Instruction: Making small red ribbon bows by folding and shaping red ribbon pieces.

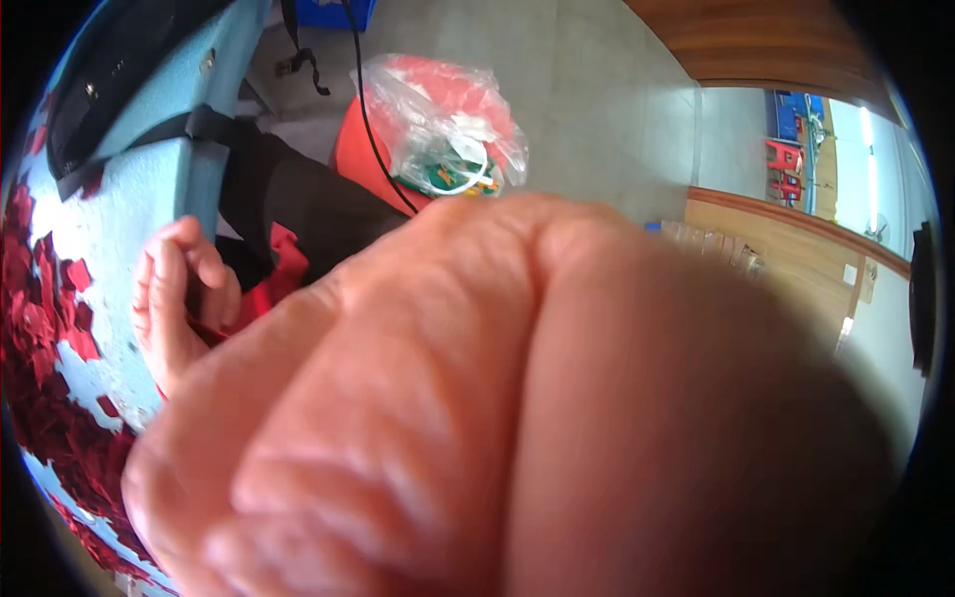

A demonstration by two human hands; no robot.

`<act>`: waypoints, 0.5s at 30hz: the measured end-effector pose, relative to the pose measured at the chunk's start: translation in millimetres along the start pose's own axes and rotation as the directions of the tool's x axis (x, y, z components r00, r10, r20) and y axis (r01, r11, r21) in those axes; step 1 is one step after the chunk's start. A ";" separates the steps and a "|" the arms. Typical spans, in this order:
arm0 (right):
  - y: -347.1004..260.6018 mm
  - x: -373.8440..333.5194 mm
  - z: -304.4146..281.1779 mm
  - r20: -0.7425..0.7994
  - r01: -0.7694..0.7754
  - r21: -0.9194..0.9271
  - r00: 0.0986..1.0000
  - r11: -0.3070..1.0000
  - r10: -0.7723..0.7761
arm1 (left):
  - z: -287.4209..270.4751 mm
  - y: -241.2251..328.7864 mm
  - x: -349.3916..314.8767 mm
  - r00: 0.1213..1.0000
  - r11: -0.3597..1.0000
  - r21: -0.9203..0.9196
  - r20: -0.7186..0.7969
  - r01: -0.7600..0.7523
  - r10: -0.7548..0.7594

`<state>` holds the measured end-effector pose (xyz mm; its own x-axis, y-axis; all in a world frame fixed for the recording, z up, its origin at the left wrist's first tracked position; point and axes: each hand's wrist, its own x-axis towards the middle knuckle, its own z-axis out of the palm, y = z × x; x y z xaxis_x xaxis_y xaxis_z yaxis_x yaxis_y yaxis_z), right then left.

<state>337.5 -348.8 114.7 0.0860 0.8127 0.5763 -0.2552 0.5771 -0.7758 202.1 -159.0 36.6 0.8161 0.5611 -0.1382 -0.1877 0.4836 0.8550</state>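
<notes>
My right hand (pixel 388 398) fills the middle and lower part of the view, very close and blurred. Its creased skin shows, but the fingertips are hard to make out, and whether it holds anything is hidden. Beyond it at the left, my left hand (pixel 171 303) is raised beside the pale blue table edge. Its fingers are loosely curled with a gap between them, and nothing plainly sits in them. Red cloth (pixel 261 298) lies just beside this hand, partly covered by the right hand. A small red piece (pixel 288 254) rests against a dark-clothed leg (pixel 298 194).
Many dark red cut pieces (pixel 70 433) lie scattered over the light blue table (pixel 149 199). A black strap (pixel 189 127) crosses its far end. On the grey floor (pixel 597 119) stands a red bin (pixel 360 149) with a clear plastic bag (pixel 398 95). A black cable (pixel 362 90) hangs before it.
</notes>
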 end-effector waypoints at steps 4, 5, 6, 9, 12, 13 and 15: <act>-1.6 -5.2 3.4 -0.047 0.011 0.007 0.999 1.000 -0.010 | -4.3 -2.0 2.8 0.997 0.992 -0.103 0.019 0.075 -0.074; 0.6 -5.4 4.6 -0.051 0.018 0.010 0.999 1.000 -0.017 | -5.1 -2.4 1.7 0.997 0.991 -0.110 0.034 0.071 -0.068; 2.5 -5.1 6.2 -0.054 0.021 0.015 0.998 1.000 -0.020 | -5.7 -2.6 -0.1 0.997 0.991 -0.118 0.049 0.067 -0.062; 7.3 -3.4 7.4 -0.051 0.028 0.016 0.998 0.999 -0.027 | -11.9 -2.1 -3.9 0.992 0.983 -0.144 0.078 0.111 -0.100; 8.0 -1.7 7.2 -0.039 0.025 0.014 0.999 1.000 -0.025 | -21.4 -7.2 -0.1 0.987 0.982 -0.107 0.004 0.158 -0.159; 7.8 -1.2 6.5 -0.035 0.024 0.016 0.999 1.000 -0.023 | -24.3 -9.5 2.5 0.984 0.982 -0.083 -0.039 0.171 -0.175; 8.7 0.0 6.2 -0.021 0.016 0.025 1.000 1.000 -0.015 | -27.2 -11.2 3.1 0.970 0.979 -0.033 -0.134 0.202 -0.204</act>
<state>329.4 -344.2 109.6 0.1097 0.8055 0.5824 -0.2774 0.5875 -0.7602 191.8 -144.4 13.0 0.7565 0.5352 -0.3758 -0.0368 0.6086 0.7926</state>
